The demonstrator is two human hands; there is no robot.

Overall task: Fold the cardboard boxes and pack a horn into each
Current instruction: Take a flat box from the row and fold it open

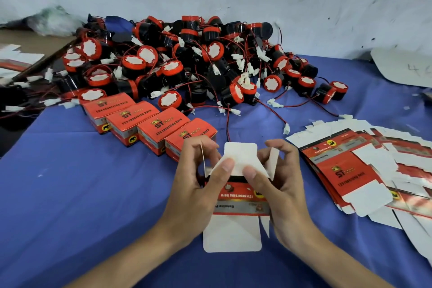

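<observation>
I hold a partly folded red and white cardboard box (240,196) over the blue table (93,194). My left hand (196,184) grips its left side, thumb on the white top flap. My right hand (278,184) grips the right side, thumb pressing the same flap. The bottom flap hangs open toward me. A big pile of red and black horns (187,63) with red wires lies at the back. Several closed red boxes (145,121) stand in a row in front of the pile. A stack of flat unfolded boxes (350,170) lies at the right.
More flat cartons (16,58) lie on a brown surface at far left. A white sheet (406,68) sits at the back right by the wall. Loose wires with white connectors (275,103) trail from the pile toward the middle.
</observation>
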